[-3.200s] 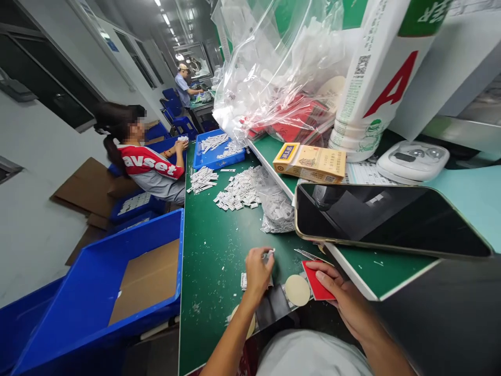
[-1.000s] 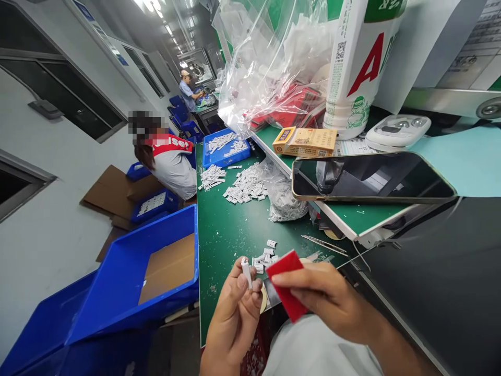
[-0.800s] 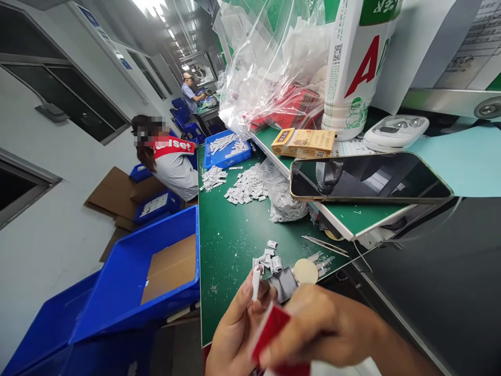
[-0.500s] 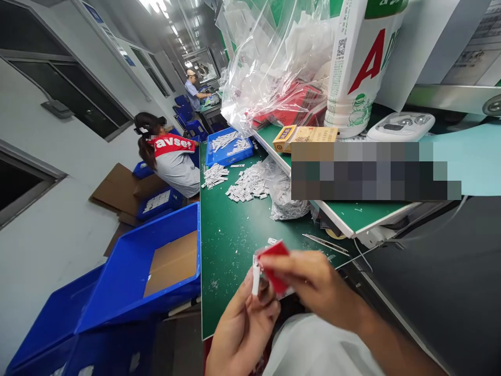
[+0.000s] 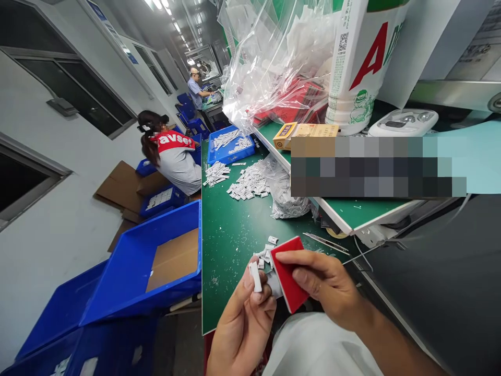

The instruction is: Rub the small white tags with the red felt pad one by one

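My left hand [image 5: 243,321] pinches a small white plastic piece [image 5: 255,278] between thumb and fingers, holding it up on end. Thumb and fingers of my right hand [image 5: 332,287] grip a thin red sanding pad [image 5: 290,277] with a pale grey edge, tilted just to the right of the piece and apart from it. Something grey [image 5: 274,284] shows between my left fingers and the pad; I cannot tell what it is. Behind my hands, several loose white pieces [image 5: 273,240] lie on the green table [image 5: 227,235].
Further back are a heap of white pieces [image 5: 248,183], a blue tray [image 5: 230,151] and a plastic bag [image 5: 287,201]. A craft knife [image 5: 324,242] lies at right. A raised shelf [image 5: 364,215] carries a bottle [image 5: 352,78]. Blue bins [image 5: 136,250] stand left; a co-worker [image 5: 172,156] sits beyond.
The red pad has moved right, away from the white piece, and its broad face now shows more fully. The white piece tilts more, and loose pieces behind my hands have come into view.
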A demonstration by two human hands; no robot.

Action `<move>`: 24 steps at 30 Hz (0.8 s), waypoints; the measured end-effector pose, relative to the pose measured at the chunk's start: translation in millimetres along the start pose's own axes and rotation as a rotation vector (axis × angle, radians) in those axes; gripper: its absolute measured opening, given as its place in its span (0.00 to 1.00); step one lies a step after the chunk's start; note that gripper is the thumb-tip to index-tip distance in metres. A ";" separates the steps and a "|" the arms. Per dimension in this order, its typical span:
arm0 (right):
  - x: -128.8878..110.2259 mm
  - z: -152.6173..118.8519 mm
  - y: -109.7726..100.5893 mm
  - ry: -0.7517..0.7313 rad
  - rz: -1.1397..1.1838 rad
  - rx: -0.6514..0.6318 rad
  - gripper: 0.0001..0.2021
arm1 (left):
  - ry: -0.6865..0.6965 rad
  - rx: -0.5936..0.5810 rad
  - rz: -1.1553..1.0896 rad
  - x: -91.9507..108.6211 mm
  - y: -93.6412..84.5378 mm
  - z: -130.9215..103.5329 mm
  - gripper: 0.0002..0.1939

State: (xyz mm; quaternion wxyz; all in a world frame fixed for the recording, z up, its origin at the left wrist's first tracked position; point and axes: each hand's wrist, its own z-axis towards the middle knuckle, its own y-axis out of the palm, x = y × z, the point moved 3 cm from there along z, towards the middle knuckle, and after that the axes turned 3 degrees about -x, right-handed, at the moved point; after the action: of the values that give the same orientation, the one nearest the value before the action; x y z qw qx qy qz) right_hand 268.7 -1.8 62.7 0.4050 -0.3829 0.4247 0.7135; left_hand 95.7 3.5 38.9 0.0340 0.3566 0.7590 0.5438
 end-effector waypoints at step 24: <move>16.3 -10.1 5.1 0.239 0.307 0.050 0.14 | 1.034 0.274 0.989 11.2 1.8 -14.9 0.10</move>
State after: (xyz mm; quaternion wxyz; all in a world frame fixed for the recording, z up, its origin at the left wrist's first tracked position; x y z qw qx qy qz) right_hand 260.0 -8.5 46.2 0.2473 -0.3854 0.5407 0.7056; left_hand 81.8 -1.7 50.3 -0.6236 0.3563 0.4894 0.4946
